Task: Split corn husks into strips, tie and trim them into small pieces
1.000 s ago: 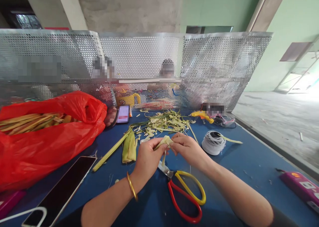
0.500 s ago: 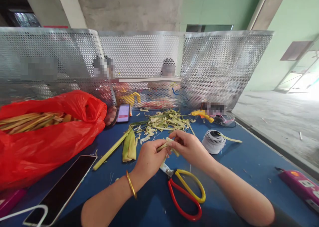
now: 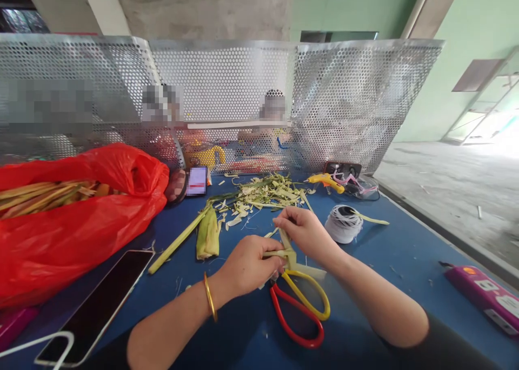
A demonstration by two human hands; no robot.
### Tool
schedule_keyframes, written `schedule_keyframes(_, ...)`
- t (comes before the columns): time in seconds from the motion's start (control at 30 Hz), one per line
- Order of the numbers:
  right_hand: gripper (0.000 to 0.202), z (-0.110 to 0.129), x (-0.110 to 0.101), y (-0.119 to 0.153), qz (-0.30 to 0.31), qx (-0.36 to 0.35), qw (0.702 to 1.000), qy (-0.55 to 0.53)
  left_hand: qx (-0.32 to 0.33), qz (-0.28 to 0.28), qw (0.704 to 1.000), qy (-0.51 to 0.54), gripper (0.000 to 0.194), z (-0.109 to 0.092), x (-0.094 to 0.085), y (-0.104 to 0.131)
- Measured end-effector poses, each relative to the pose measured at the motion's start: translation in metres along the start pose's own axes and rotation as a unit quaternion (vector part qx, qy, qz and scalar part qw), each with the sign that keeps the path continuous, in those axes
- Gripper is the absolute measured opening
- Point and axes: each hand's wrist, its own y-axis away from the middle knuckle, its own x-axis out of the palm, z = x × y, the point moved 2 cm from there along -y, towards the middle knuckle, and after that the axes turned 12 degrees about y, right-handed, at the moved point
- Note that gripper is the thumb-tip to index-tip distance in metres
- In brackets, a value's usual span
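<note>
Pale green leaf strips (image 3: 290, 257), folded across one another, lie between my two hands. My left hand (image 3: 252, 264), with a gold bangle on its wrist, pinches the crossing between thumb and fingers. One strip end stands up toward my right hand (image 3: 305, 230), whose fingertips are closed on it. Another end sticks out to the right below. Under the hands lie scissors (image 3: 311, 343) with one red and one yellow handle; their blades are mostly hidden by my left hand. A cut piece of green husk (image 3: 208, 235) and a long stalk (image 3: 178, 245) lie to the left.
Leaf scraps (image 3: 270, 191) are heaped behind my hands. A red plastic bag (image 3: 81, 245) of dried strips and a dark phone (image 3: 99, 305) are left. Right are a white cord ball (image 3: 344, 226), yellow glue gun (image 3: 326, 182) and purple object (image 3: 482, 294). A perforated metal screen (image 3: 227, 78) stands behind.
My right hand has moved up and away from my left, drawing a strip end upward. My left hand has shifted slightly right and down, and the crossed strips now show more fully.
</note>
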Motion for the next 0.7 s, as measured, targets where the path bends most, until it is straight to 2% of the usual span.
schedule_keyframes(0.1,0.023,0.001,0.001,0.0,0.003,0.04,0.995,-0.093,-0.007,0.06,0.997,0.057,0.017,0.002,0.002,0.0)
schedule_keyframes(0.2,0.022,0.003,0.0,0.0,0.008,0.085,0.979,-0.187,0.0,0.079,0.99,0.121,0.018,0.002,0.001,-0.001)
schedule_keyframes(0.33,0.022,0.005,-0.002,-0.001,-0.004,0.114,0.961,-0.251,-0.02,0.056,0.983,0.175,0.018,-0.001,-0.002,-0.001)
schedule_keyframes(0.47,0.024,0.009,-0.001,0.001,-0.003,0.098,0.959,-0.267,-0.035,0.015,0.976,0.213,0.025,-0.002,0.0,-0.002)
schedule_keyframes(0.6,0.023,0.011,0.001,0.003,-0.011,0.059,0.961,-0.268,-0.043,-0.052,0.982,0.179,0.028,0.002,0.003,-0.003)
schedule_keyframes(0.7,0.024,0.009,0.004,0.003,-0.019,0.031,0.964,-0.265,-0.025,-0.037,0.991,0.127,0.033,0.001,0.005,-0.002)
